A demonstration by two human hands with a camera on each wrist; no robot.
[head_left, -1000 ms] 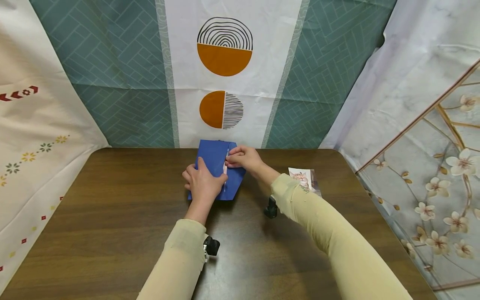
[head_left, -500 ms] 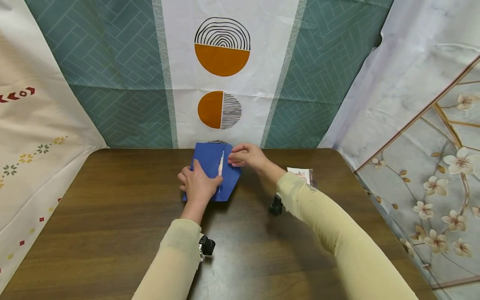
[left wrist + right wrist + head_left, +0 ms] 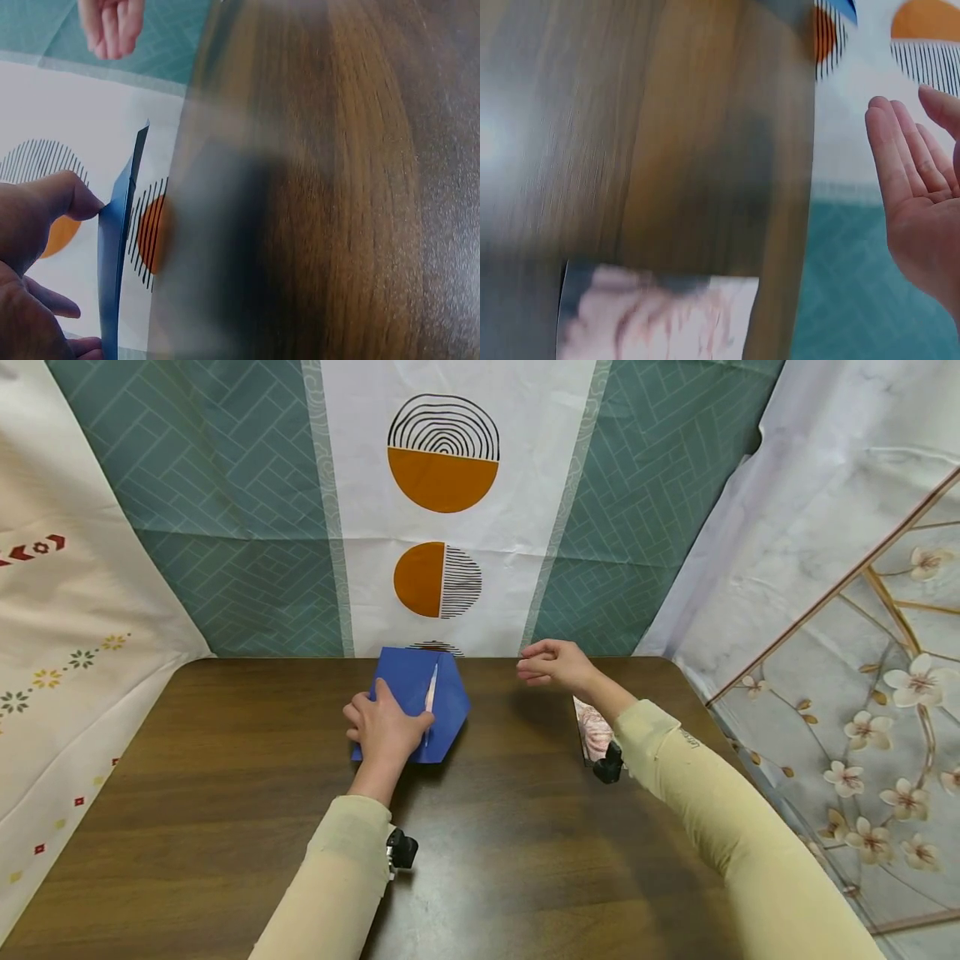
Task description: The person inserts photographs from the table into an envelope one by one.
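Observation:
A blue envelope [image 3: 405, 675], its pointed flap [image 3: 452, 706] to the right, is in my left hand [image 3: 386, 727] near the table's far edge. A white strip shows in its slit beside the flap. In the left wrist view the envelope [image 3: 112, 255] is seen edge-on, thumb and fingers gripping it, with a dark shadow on the wood beside it. My right hand [image 3: 558, 667] hangs in the air right of the envelope, fingers extended and holding nothing. Close by it, a card with a pinkish drawing [image 3: 594, 731] lies on the table, partly hidden by the right sleeve and wrist camera.
The brown wooden table [image 3: 480, 860] meets a patterned cloth [image 3: 292, 593] along its far edge. Floral cloth [image 3: 847, 735] hangs at the right and cream cloth [image 3: 67, 735] at the left.
My right hand has left the envelope's flap and moved right, toward the card, with its fingers loosened. The left hand still holds the envelope, now slightly further left in view.

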